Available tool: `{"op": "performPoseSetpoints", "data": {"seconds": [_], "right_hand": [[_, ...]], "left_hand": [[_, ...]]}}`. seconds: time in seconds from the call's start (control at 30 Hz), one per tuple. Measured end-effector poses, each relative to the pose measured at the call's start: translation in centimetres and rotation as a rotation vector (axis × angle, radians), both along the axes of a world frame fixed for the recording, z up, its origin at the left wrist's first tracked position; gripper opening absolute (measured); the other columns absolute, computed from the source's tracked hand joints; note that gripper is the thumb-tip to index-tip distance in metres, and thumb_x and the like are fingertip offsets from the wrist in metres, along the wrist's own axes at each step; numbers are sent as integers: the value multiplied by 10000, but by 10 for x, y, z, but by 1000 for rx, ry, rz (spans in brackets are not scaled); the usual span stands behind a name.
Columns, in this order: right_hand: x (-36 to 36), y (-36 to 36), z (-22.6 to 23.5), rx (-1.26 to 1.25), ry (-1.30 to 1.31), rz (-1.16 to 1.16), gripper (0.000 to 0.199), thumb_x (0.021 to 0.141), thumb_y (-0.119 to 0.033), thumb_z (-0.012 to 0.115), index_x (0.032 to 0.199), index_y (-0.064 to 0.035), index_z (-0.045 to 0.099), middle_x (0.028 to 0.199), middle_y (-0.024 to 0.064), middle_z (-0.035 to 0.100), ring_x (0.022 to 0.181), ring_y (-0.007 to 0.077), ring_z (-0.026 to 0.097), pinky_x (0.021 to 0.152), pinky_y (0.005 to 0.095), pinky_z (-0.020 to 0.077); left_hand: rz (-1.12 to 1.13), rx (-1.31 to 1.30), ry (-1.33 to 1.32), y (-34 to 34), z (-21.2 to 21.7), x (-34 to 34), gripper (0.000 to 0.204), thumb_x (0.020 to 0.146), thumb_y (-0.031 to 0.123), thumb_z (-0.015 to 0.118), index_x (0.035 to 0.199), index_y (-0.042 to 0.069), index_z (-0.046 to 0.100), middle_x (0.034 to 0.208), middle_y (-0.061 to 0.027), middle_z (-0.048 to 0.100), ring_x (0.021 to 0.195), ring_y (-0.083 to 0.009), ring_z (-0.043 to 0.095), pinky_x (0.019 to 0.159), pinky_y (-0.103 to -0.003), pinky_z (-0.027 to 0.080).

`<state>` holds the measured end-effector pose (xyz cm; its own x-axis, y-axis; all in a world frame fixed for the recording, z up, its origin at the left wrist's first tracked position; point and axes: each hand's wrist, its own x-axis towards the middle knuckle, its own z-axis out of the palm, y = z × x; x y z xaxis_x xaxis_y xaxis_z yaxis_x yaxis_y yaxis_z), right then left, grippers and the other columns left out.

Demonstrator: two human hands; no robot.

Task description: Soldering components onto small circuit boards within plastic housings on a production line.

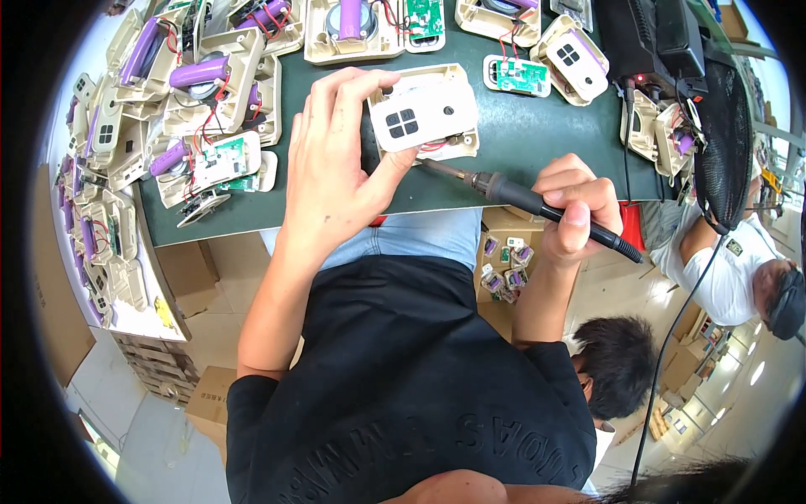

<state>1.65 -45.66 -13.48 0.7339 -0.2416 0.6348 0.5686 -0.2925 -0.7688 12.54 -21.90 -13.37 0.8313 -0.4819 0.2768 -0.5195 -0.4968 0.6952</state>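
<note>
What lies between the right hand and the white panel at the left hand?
In the head view, a soldering iron: it extends from the right hand, its metal tip near the white panel.

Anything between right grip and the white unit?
Only the iron the right grip holds. Left thumb sits beside the iron's tip at the unit's near edge; can't tell if they touch. Nothing else visible in the way.
</note>
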Motion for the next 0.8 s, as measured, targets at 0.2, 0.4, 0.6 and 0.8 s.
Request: {"op": "performPoseSetpoints", "data": {"seconds": [0.2, 0.4, 0.6, 0.8], "right_hand": [[-9, -21, -7, 375, -88, -98, 263, 988, -241, 532, 821, -41, 497, 597, 103, 538, 553, 178, 450, 536, 326, 370], [-8, -37, -18, 647, -134, -298, 324, 1001, -331, 523, 800, -99, 421, 581, 21, 411, 565, 146, 363, 559, 316, 288], [-2, -35, -21, 693, -136, -397, 333, 1010, -343, 510, 785, -119, 409, 569, 11, 408, 535, 133, 350, 554, 304, 294], [-10, -35, -21, 698, -97, -379, 346, 1039, -371, 487, 790, -139, 425, 598, 4, 411, 581, 134, 361, 714, 334, 384]], "left_hand": [[-36, -12, 35, 5, 6, 0, 728, 775, 268, 793, 1428, 89, 523, 1380, -174, 517, 1234, -365, 546, 998, -446, 427], [-167, 126, 110, 14, 25, 2, 1062, 692, 230, 909, 1589, 86, 358, 1562, -170, 387, 1332, -378, 490, 1119, -456, 423], [-184, 171, 79, 12, 21, 11, 1063, 697, 250, 923, 1583, 77, 362, 1414, -190, 486, 1225, -390, 587, 1039, -435, 511], [-251, 102, 40, 29, 41, 3, 1065, 687, 261, 952, 1575, 56, 400, 1362, -190, 494, 1170, -352, 631, 993, -415, 558]]}}
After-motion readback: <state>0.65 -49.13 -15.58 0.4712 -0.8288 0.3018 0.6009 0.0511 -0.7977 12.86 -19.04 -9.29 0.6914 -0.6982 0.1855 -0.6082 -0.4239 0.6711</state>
